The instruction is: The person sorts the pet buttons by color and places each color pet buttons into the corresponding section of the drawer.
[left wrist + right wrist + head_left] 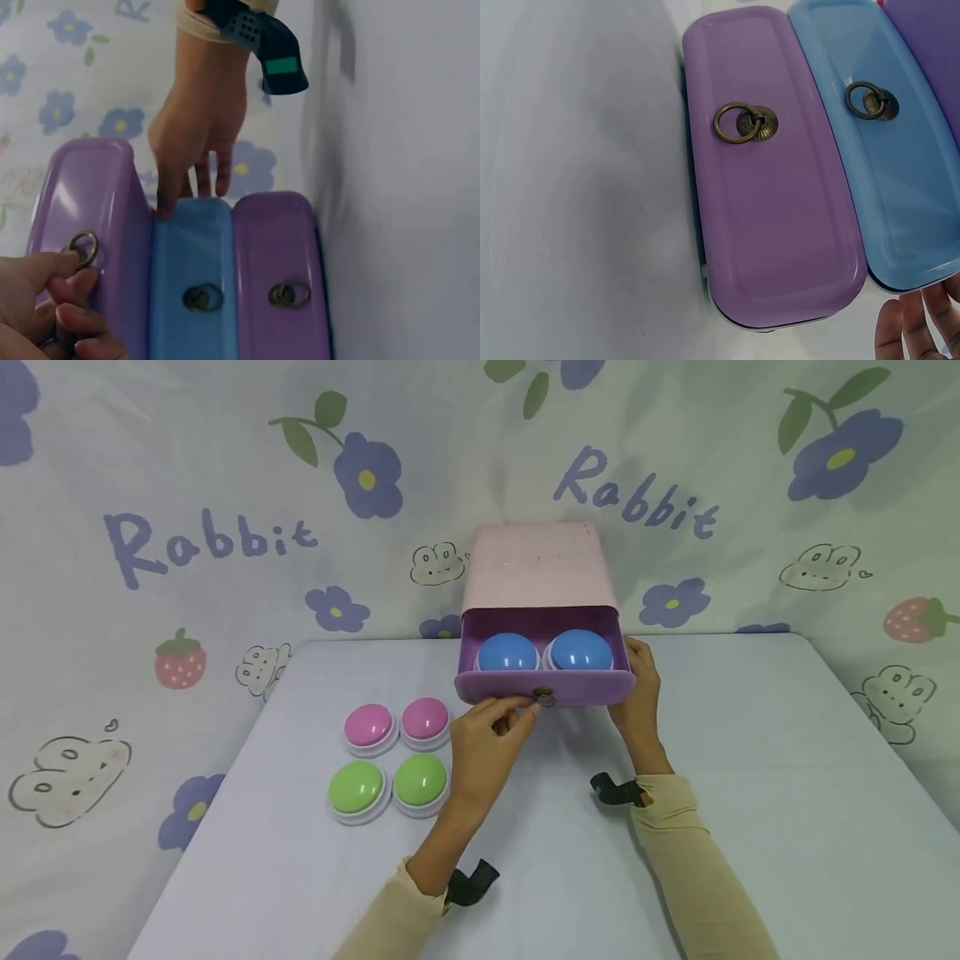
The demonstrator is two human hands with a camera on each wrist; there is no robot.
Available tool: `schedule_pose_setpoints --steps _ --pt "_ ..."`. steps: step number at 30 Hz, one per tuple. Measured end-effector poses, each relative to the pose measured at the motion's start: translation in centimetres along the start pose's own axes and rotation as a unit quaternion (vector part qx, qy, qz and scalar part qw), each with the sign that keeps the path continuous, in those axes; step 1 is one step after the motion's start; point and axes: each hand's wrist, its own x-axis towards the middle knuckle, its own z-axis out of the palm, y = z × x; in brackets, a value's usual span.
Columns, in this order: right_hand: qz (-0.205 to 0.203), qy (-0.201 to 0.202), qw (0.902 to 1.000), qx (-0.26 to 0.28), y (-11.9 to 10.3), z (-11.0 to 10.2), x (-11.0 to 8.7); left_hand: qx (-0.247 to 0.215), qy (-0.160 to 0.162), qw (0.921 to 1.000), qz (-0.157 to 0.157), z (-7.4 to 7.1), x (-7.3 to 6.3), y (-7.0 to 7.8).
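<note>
A small chest of drawers (540,564) with a pink top stands at the back of the table. Its purple top drawer (495,687) is pulled out, and two blue-domed push buttons (508,652) with white bases sit side by side in it. My left hand (486,752) pinches the brass ring pull (88,249) on that drawer's front. Against the chest's right side rests my right hand (637,702), its fingers (916,330) extended. The blue middle drawer (193,255) and the purple bottom drawer (780,202) are closed.
Left of the chest, two pink-domed buttons (369,725) stand behind two green-domed buttons (356,787) on the white tabletop (787,793). A patterned cloth (225,460) hangs behind the table. Black wrist straps (472,883) sit on both arms.
</note>
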Motion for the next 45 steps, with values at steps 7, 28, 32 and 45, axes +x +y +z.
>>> schedule_pose_setpoints --steps 7,28,32,45 --pt "-0.001 0.000 1.0000 0.003 0.0 0.1 0.2 -0.004 0.035 0.9993 0.007 0.6 0.3 -0.2" --pt "0.011 0.001 0.9999 0.008 0.4 0.3 -0.2 0.002 0.042 0.9989 0.021 0.8 1.7 -0.8" --pt "0.020 0.002 0.9995 0.024 0.3 0.4 0.0 0.003 0.037 0.9988 0.034 0.8 2.6 -0.9" --pt "0.033 0.007 0.9971 0.068 -1.7 -0.1 -0.3 0.006 0.040 0.9974 0.059 0.9 4.0 -0.9"
